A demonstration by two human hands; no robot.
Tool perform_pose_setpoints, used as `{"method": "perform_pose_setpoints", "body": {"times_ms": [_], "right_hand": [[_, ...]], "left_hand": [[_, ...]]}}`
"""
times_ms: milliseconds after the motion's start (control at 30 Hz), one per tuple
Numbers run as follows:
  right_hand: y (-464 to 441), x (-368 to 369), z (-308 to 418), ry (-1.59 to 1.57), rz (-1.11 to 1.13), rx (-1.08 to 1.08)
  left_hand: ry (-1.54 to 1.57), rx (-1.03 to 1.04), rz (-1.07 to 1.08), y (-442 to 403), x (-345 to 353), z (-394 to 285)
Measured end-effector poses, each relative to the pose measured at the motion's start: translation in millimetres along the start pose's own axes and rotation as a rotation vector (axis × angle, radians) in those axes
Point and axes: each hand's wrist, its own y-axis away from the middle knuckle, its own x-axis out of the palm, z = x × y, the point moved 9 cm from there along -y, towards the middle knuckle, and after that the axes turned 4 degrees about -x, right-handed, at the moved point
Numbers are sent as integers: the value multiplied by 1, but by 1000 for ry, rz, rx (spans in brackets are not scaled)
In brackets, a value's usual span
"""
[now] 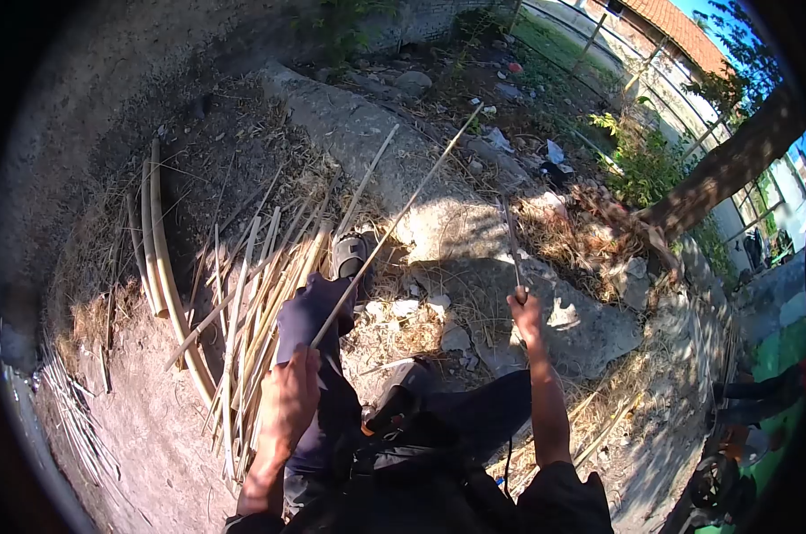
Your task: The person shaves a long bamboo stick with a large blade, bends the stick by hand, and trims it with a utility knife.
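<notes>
The left hand [289, 400] is closed around the lower end of a long thin bamboo strip [398, 218], which slants up and rightward from the fist. The right hand [525, 316], well apart, grips a dark blade-like tool [511, 233] pointing upward; split bamboo pieces [261, 311] lie beyond the left fist.

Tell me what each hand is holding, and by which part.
The left hand grips a long thin stick by its near end; the right hand holds a slender dark tool by its near end.

The trousers [334, 418] are dark navy, the piled strips [259, 327] pale tan.
</notes>
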Motion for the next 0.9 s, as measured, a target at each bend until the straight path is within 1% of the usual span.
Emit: {"method": "perform_pose_setpoints", "body": {"times_ms": [33,67,133,167,200,267,300,367,400,433,467,500,533,567,600,633,667,700,733,767,800,867,900], "right_hand": [[7,-2,-17,102,35,6],[17,-5,-37,99,30,22],[26,-2,-89,276,9,117],[28,6,-124,411,99,53],[40,-1,-134,404,90,57],[58,-15,-147,493,81,138],[67,-26,-145,526,71,115],[74,-26,-184,518,71,123],[83,-30,-192,511,82,132],[91,-31,-210,396,171,227],[99,-36,-222,394,162,241],[106,-36,-236,423,158,204],[112,-33,-249,453,157,166],[119,-36,-264,443,86,299],[129,-37,-273,441,88,316],[137,-40,-265,406,48,248],[153,-41,-262,373,8,190],[168,-39,-267,372,3,226],[178,-31,-282,384,64,341],[195,-24,-294,391,123,458],[217,-24,-292,386,106,495],[250,-33,-242,343,-114,190],[274,-40,-218,283,-190,195]], "left_hand": [[59,-101,58,-2,-3,11],[116,-199,120,-5,-7,18],[192,-158,-35,-1,-6,34],[203,-219,-12,-2,-6,36],[243,-228,-36,0,-5,39],[278,-231,-57,4,0,42],[278,-224,-57,6,2,39],[293,-281,-15,8,10,35],[293,-275,-6,10,13,30],[310,-275,-28,11,14,26],[328,-270,-51,10,15,21],[331,-176,-86,9,12,10],[324,-262,7,8,19,12],[362,-251,6,6,18,7],[398,-243,9,5,17,3],[334,-184,1,0,6,-13],[356,-130,-29,-3,-6,-29],[342,-87,-77,-4,-10,-27],[336,-39,-130,-9,-14,-27],[380,-143,-77,-11,-18,-30],[485,-140,-91,-15,-21,-32],[703,-132,-103,-34,-10,-19],[657,-116,-55,-44,-14,-34]]}}
